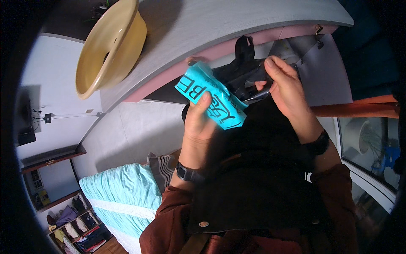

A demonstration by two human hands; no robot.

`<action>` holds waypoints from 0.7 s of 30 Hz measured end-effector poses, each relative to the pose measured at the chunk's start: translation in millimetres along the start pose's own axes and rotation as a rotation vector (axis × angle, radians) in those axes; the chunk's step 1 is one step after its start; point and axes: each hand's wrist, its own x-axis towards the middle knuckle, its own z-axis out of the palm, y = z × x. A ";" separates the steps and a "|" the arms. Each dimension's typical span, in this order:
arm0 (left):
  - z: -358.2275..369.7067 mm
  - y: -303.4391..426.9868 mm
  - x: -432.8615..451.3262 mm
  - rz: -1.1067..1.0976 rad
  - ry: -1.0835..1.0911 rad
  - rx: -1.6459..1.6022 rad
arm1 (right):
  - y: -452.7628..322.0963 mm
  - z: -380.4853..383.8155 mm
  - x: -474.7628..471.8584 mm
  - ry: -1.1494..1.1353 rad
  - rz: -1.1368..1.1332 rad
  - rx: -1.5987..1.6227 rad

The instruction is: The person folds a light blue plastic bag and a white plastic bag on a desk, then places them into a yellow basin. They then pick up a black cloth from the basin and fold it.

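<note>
My left hand [199, 122] grips a turquoise plastic packet [195, 83], thumb on its front, which bears large black writing. Against the packet's far side lies a crumpled black plastic bag [233, 74], with one handle-like loop standing up. Between thumb and fingers, my right hand [285, 84] pinches the right end of this bag. A fingertip shows through a gap in the black plastic. Both hands are in front of my dark apron [253, 190], near the edge of a grey countertop [203, 28]. The packet hides most of the left fingers.
On the countertop at the left stands a yellow plastic basin [133, 47]. Below its edge, a pink-edged cabinet [219, 52] has a door [330, 73] swung out at the right. A bed with a turquoise cover [123, 187] and an open shelf with clothes [77, 228] are lower left.
</note>
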 end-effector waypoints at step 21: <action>-14.1 -10.0 2.5 -0.005 -0.126 -0.238 | -14.6 -5.2 -13.6 -0.375 0.017 -0.190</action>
